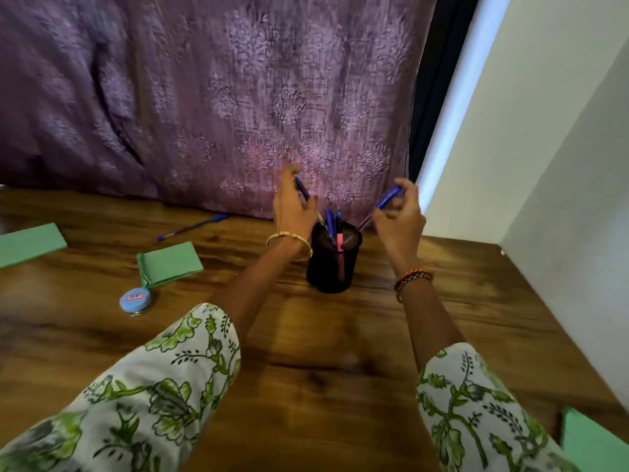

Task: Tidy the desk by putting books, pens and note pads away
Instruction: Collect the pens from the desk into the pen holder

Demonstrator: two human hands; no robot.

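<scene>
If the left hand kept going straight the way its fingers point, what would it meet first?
The left hand, pinching a blue pen, points up and away from the person. The first thing in that line looks like the purple cloth hanging behind the desk, though the gap between them is unclear from this single view.

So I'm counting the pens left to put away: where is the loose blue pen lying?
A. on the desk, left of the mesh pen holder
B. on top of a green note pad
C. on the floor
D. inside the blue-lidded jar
A: the loose blue pen lies flat on the wooden desk, left of the black mesh pen holder, touching no green note pad.
</scene>
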